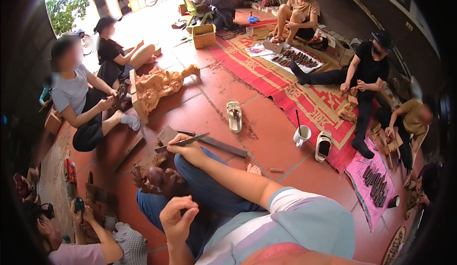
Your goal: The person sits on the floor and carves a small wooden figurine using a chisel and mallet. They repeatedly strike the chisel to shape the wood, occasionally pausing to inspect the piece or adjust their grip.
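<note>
My right hand (186,150) grips a long, thin, dark flat tool (195,140), like a carving chisel or a file, above my bent knee. Its narrow end points left. A dark brown carved wooden figure (162,178) rests by my lap, against my jeans. Nearer to me, my left hand (177,215) is raised with its fingers curled toward the thumb. Whether anything small sits in that pinch I cannot make out. Just beyond the right hand lie a dark tool handle (184,132) and a grey bar (223,147) on the floor.
A large orange-brown wood carving (159,90) lies ahead left. Sandals (233,116), a white mug (302,135) and a red patterned mat (290,91) are ahead and right. Several people sit around. Rows of tools lie on a pink cloth (364,203). A yellow crate (204,36) stands farther off.
</note>
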{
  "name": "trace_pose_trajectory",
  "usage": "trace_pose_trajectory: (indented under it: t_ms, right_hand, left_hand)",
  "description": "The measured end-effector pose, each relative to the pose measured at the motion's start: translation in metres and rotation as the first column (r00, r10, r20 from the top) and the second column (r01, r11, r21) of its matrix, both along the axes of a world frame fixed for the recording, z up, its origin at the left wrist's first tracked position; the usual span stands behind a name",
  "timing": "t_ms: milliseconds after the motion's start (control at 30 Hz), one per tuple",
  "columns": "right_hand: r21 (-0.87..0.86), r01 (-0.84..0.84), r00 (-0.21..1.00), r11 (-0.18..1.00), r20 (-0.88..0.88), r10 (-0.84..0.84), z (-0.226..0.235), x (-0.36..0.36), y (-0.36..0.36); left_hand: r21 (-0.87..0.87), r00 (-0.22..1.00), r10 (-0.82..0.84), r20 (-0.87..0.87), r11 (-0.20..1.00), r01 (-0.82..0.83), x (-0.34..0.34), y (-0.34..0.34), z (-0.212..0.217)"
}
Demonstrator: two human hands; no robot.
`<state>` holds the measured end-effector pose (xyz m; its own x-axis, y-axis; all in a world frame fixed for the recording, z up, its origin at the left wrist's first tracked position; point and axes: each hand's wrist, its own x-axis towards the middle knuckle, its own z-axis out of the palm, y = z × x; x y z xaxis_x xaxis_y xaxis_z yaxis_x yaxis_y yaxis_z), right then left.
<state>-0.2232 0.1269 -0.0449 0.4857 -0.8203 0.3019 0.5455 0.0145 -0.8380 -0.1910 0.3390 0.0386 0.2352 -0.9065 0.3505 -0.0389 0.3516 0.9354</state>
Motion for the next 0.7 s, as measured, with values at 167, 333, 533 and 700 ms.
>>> trace_pose_trajectory:
  t_ms: [167, 333, 533, 700]
  right_hand:
    - [0.006, 0.034, 0.999, 0.999, 0.008, -0.034, -0.010, -0.009, 0.000]
    - [0.016, -0.026, 1.000, 1.000, -0.001, 0.026, -0.003, -0.007, 0.008]
    - [-0.007, 0.057, 0.997, 0.998, -0.046, -0.057, -0.002, -0.010, 0.007]
    - [-0.041, 0.087, 0.991, 0.995, -0.095, -0.091, -0.005, -0.012, 0.005]
  left_hand:
    - [-0.371, 0.934, -0.012, 0.357, 0.916, 0.154, -0.015, -0.012, 0.096]
    - [-0.571, 0.710, 0.257, 0.656, 0.784, 0.243, -0.021, 0.023, 0.135]
    - [-0.288, 0.581, -0.410, 0.703, 0.583, 0.760, -0.025, -0.006, 0.152]
    - [-0.494, 0.563, -0.638, 0.525, 0.311, 0.812, -0.043, -0.049, 0.135]
